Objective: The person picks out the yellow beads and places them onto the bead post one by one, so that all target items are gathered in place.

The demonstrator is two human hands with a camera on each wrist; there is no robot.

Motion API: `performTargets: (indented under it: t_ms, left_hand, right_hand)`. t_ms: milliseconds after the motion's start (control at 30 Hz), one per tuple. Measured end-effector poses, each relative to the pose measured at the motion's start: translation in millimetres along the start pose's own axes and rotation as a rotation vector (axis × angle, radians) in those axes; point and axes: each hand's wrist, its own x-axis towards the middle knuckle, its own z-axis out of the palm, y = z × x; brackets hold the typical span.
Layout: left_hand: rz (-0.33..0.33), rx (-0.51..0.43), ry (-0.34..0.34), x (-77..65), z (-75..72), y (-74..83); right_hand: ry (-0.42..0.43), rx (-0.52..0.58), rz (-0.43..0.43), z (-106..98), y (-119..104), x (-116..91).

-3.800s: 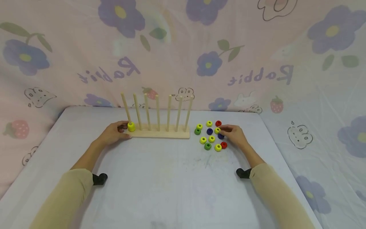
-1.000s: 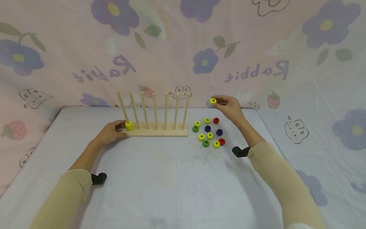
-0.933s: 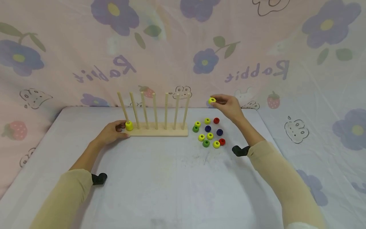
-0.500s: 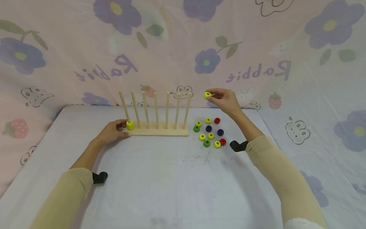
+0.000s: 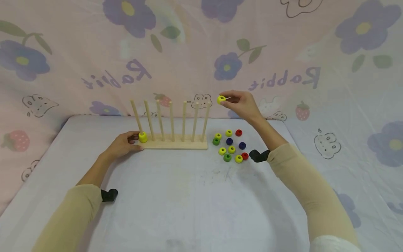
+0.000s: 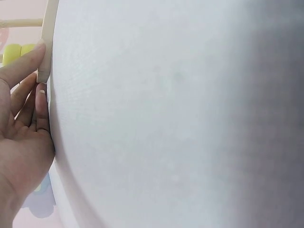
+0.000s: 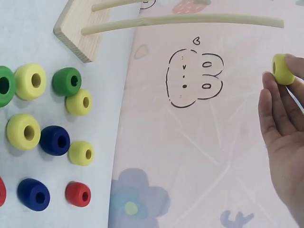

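And here's the right hand (image 5: 240,103), raised, thumb and fingertips pinched on a yellow bead (image 5: 221,99), the bead's gripped side lost behind those fingers; the right wrist view crops the hand at its edge. Just left of it, bead and rightmost peg (image 5: 206,121) stand close but apart. Over to the left hand (image 5: 124,143): fingers curled on the near end of the wooden base (image 5: 176,144), thumb at its front edge, some fingertips hidden from the head camera. Right beside those fingers, yellow beads (image 5: 143,137) sit at the foot of the leftmost peg (image 5: 136,115); the seam between two shows best from the left wrist, where the thumb blocks part. Beneath the right hand, loose beads (image 5: 229,141) in yellow, green, blue and red; from the right wrist, a green bead (image 7: 4,85) and a red bead (image 7: 1,191) are sliced by the frame.
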Motion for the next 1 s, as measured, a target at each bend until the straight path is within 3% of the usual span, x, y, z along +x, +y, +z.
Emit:
performTargets:
  t_ms: [400, 700, 1000]
  left_hand:
    - [0.001, -0.002, -0.009, 2.3, -1.7, -4.1]
    - [-0.006, -0.022, -0.011, -0.6, -2.3, -0.9]
    - [-0.002, -0.023, -0.020, -1.2, -3.1, -1.2]
  right_hand:
    - [-0.048, 0.030, -0.057, 11, -20, 20]
    - [-0.086, 0.046, -0.091, 22, -70, 17]
    - [-0.111, 0.050, -0.089, 34, -85, 25]
